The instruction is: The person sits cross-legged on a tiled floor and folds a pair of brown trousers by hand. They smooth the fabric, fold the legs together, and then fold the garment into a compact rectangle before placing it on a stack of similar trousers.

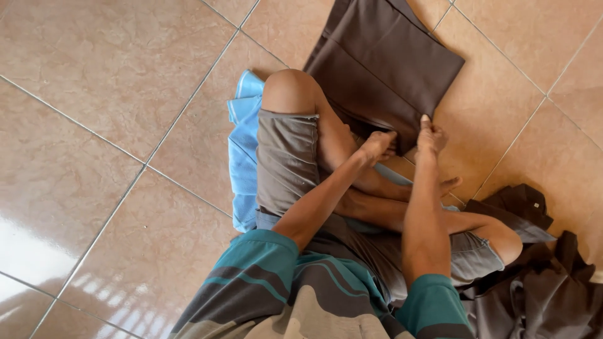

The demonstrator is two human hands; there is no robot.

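One head-worn view looks steeply down, close over the tiled floor point(113, 94).

The folded brown cloth point(383, 63) runs off the top edge; its near edge hides behind the knee point(290, 91).
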